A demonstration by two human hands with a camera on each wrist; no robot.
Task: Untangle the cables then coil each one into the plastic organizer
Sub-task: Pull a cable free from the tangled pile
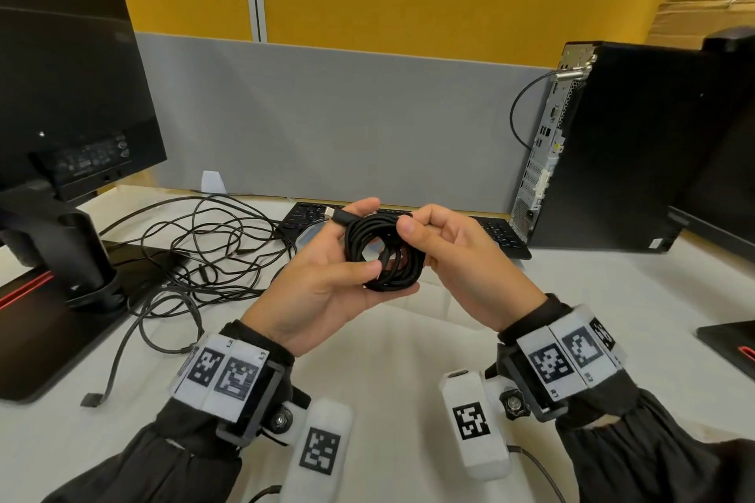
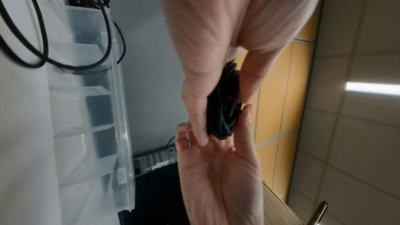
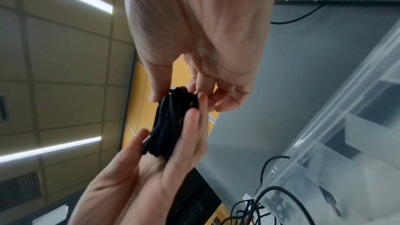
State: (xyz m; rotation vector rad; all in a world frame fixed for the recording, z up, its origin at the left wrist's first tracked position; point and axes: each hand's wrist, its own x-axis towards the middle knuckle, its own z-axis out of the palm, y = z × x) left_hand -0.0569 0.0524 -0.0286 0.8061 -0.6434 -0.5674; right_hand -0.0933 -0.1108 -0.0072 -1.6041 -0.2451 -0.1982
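A black cable wound into a coil (image 1: 382, 253) is held above the table's middle by both hands. My left hand (image 1: 367, 237) cradles it from below with the thumb pressed on its lower rim; the plug end (image 1: 333, 213) lies across the index finger. My right hand (image 1: 412, 233) pinches the coil's upper right side. The left wrist view shows the coil (image 2: 220, 122) between thumb and fingers, the right wrist view shows the coil (image 3: 164, 131) the same way. More black cables (image 1: 204, 249) lie tangled on the table at left. The clear plastic organizer (image 2: 86, 91) (image 3: 346, 109) stands behind the hands.
A monitor (image 1: 69, 94) on its stand occupies the left. A keyboard (image 1: 502, 233) lies at the back against the grey partition (image 1: 327, 114). A black PC tower (image 1: 613, 143) stands at the right, and another monitor base (image 1: 731, 343) sits at the right edge.
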